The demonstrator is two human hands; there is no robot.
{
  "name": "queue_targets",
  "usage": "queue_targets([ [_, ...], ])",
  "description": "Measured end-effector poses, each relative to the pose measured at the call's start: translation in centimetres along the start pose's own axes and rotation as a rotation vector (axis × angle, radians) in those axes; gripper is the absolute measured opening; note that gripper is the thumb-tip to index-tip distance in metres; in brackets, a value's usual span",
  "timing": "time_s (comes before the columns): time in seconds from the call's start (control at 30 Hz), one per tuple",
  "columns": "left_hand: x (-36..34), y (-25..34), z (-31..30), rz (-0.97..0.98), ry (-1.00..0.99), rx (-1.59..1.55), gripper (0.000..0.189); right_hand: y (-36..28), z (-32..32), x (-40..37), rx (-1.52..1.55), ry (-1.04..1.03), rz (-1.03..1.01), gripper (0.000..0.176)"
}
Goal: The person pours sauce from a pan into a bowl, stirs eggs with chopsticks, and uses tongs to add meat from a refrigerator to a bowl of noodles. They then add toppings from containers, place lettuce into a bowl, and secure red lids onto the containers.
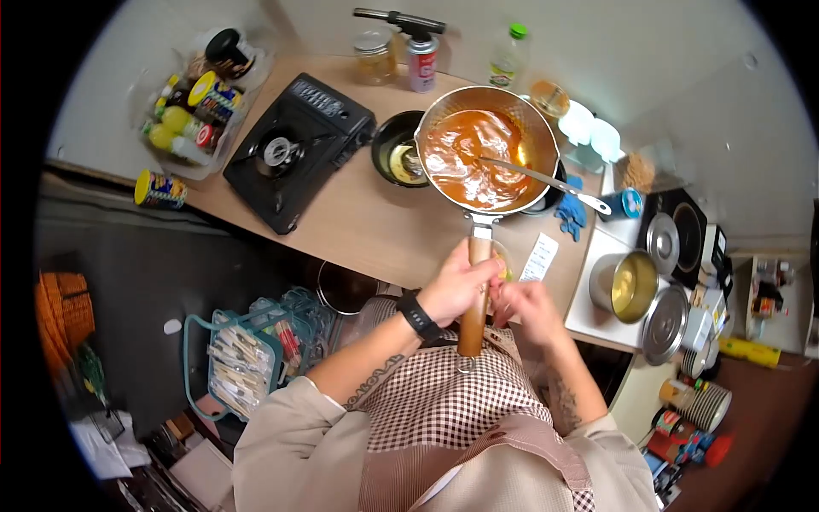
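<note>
My left hand [471,280] is wrapped round the long wooden handle of a saucepan [433,109], its thumb lying on top. Orange-red sauce [473,149] covers the pan's bottom, and a spoon with a white perforated handle [589,200] rests in it, sticking out over the right rim. Close to the handle's right side is my right hand [533,311], slightly blurred, with its fingers curled; what they hold, if anything, is hidden. Partly covered by the handle and my left hand, a small round container [503,256] shows on the counter.
A black portable gas stove [294,149] stands left, beside a black pan [392,128]. Behind are a torch on a gas can [422,64], a jar [374,64] and a green-capped bottle [508,64]. Right are blue gloves [572,215], a paper slip [539,256] and a metal pot [606,277].
</note>
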State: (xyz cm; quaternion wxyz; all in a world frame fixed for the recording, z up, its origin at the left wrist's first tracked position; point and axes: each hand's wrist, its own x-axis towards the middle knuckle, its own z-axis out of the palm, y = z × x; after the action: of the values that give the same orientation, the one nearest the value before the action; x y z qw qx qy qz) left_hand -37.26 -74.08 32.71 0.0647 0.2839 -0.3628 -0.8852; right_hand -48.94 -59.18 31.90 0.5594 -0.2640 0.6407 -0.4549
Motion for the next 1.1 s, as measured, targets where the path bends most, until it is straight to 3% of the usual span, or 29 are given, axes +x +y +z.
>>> queue_targets([
  [0.07,0.0,1.3,-1.8,0.040,0.042,-0.032,0.021,-0.6,-2.3,4.7,0.140,0.172,-0.061,0.040],
  [0.13,-0.7,3.5,-3.0,0.012,0.101,0.035,0.023,-3.4,-2.8,8.7,0.447,0.254,-0.268,0.054],
  [0.2,-1.1,4.7,-4.3,0.039,0.161,0.089,0.023,-6.4,-2.6,12.2,0.551,0.234,-0.395,0.067],
  [0.27,-1.6,5.6,-5.4,0.059,0.209,0.092,0.022,-8.7,-2.4,15.1,0.500,0.232,-0.443,0.057],
  [0.3,-1.9,5.7,-5.9,0.071,0.234,0.095,0.021,-9.6,-2.1,16.4,0.504,0.218,-0.436,0.043],
  [0.33,-2.1,5.8,-6.4,0.084,0.257,0.097,0.021,-10.3,-1.9,17.3,0.467,0.173,-0.467,0.029],
  [0.63,-2.8,5.2,-11.1,0.138,0.409,0.223,0.019,-16.8,-1.7,16.9,-0.402,0.013,-0.815,0.020],
  [0.77,-3.1,5.0,-11.6,0.163,0.432,0.234,0.018,-17.2,-2.6,17.0,-0.622,0.055,-0.806,0.019],
  [1.1,-2.5,4.7,-11.7,0.181,0.489,0.264,0.017,-14.4,-3.9,18.0,0.049,0.171,-0.462,0.030],
])
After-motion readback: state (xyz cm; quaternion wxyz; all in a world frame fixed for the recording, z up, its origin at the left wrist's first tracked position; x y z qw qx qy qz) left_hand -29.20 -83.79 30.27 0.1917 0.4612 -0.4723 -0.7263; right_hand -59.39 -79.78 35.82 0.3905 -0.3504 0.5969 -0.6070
